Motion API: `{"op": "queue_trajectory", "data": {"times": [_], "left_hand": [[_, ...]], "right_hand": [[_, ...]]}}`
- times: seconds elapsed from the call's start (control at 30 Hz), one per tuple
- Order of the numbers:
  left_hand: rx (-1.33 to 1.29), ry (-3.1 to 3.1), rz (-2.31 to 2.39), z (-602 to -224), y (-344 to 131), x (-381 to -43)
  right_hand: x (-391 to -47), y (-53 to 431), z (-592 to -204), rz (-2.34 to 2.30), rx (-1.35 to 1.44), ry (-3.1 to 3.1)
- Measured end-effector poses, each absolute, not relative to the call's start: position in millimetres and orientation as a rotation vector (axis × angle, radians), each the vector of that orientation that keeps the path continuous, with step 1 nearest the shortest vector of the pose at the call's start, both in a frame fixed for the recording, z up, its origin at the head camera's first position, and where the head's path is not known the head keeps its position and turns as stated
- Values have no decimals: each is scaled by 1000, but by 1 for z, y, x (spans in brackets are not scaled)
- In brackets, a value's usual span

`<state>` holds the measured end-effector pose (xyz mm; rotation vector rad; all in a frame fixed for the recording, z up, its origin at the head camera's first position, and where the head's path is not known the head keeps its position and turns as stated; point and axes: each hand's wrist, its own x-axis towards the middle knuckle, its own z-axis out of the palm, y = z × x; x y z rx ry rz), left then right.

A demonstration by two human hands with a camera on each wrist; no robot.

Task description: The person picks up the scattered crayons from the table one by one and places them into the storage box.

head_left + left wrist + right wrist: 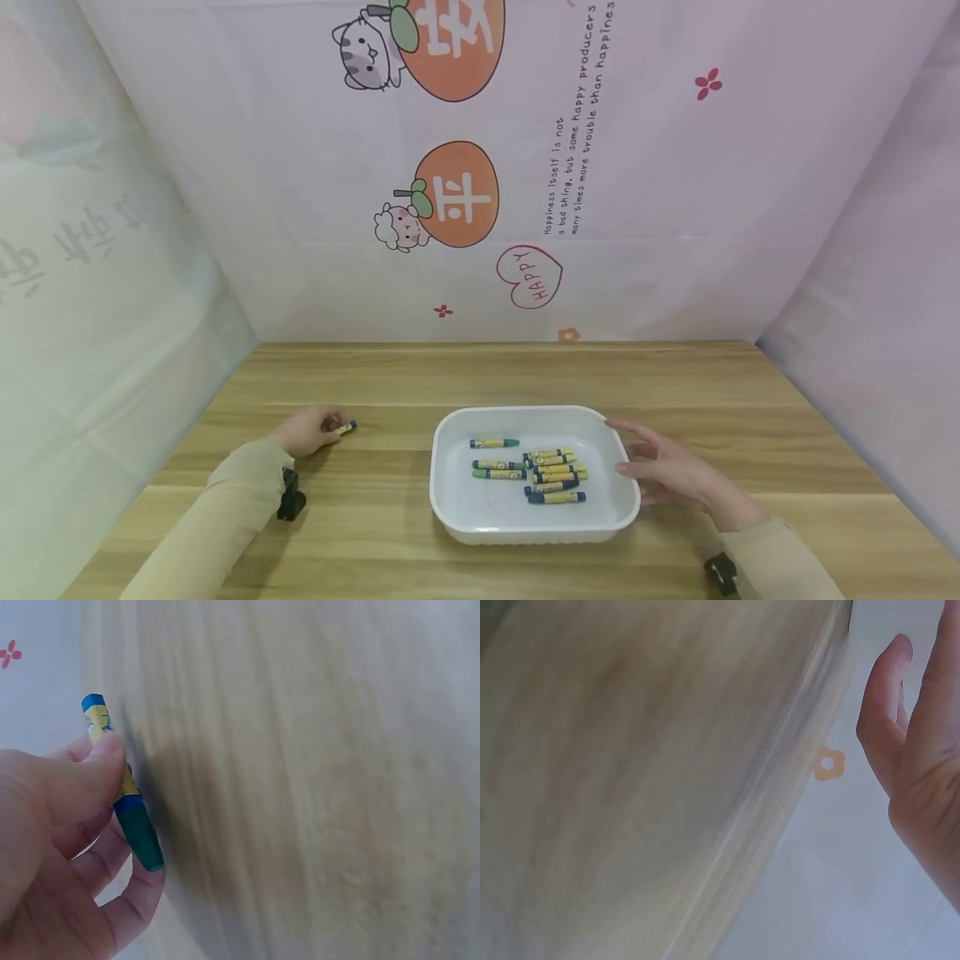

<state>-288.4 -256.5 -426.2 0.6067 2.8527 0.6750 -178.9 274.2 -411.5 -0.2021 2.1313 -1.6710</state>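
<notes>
My left hand point(309, 428), at the left of the table, pinches a dark green crayon point(139, 832) between thumb and fingers. Its wrapper is yellow with blue bands, and the green end points down toward the palm side in the left wrist view. A white plastic tray point(442, 508) stands at the middle, holding several wrapped crayons point(557, 497), most of them grouped on its right half. Along the tray's right rim lies my right hand point(675, 473), its fingers extended and the thumb tip overlapping the rim. The right wrist view shows only part of that hand.
The tray stands on a wood-grain table point(360, 533). Behind it hangs a white printed cloth point(637, 283), and similar cloth walls rise at left and right.
</notes>
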Motion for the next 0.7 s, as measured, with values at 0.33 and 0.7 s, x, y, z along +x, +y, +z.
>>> {"op": "queue_trajectory", "data": {"times": [0.33, 0.7], "left_hand": [[657, 2717, 822, -411, -236, -289], [823, 2662, 842, -369, -180, -281]], "right_hand": [[-179, 274, -411, -1670, -213, 2140], [-180, 275, -413, -1666, -192, 2150]]}}
